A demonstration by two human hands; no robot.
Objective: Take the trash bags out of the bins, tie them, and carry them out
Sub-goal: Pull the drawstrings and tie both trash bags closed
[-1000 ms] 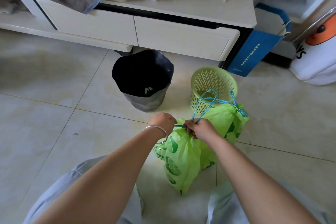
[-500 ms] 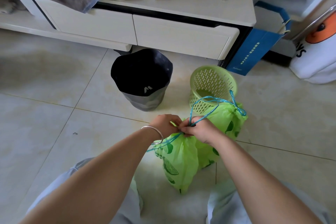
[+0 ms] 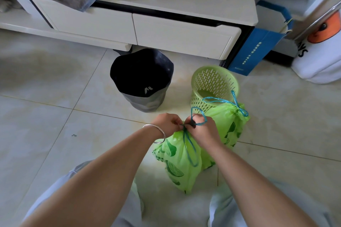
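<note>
While both hands, left [image 3: 167,123] and right [image 3: 202,130], pinch the blue cord [image 3: 189,143] at its gathered neck, the near bag [image 3: 178,164] stands on the floor [image 3: 55,116] (second bag [image 3: 229,121] tied behind). Thin film looks light, limp and slippery; lift by the cord.

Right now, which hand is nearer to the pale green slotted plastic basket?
Right. The right hand sits just below the pale green slotted plastic basket, pinching the blue drawstring at the bag's neck. The left hand pinches there too, further left of the basket.
</note>
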